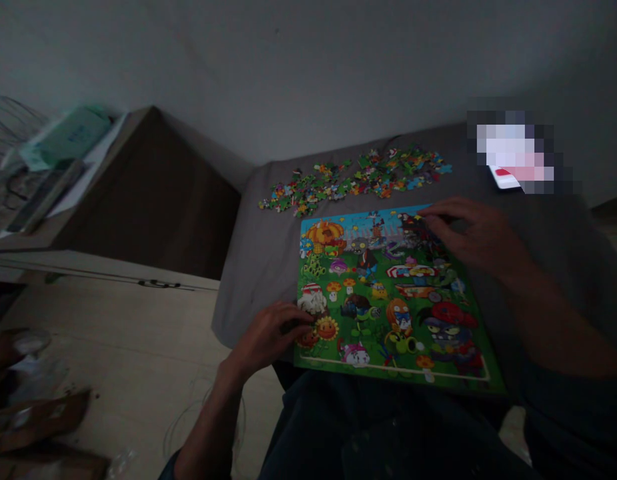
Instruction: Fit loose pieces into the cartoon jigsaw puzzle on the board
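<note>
A colourful cartoon jigsaw puzzle board (368, 313) lies on a grey cloth-covered surface, its near edge by my lap. My left hand (273, 333) rests at the board's lower left edge, fingers stretched over the sunflower picture, with a gap between thumb and fingers. At the upper right corner, my right hand (476, 233) has its thumb and fingertips drawn together over the board's edge. Whatever they may hold is too dark and small to make out. Beyond the board, loose jigsaw pieces (358, 180) are spread in a long heap.
The grey surface (258, 267) meets a pale wall at the back. A phone (506, 179), partly blurred out, lies at the right. To the left stands a brown cabinet (153, 193) bearing a green packet (76, 137). Cardboard (48, 420) and plastic litter the floor.
</note>
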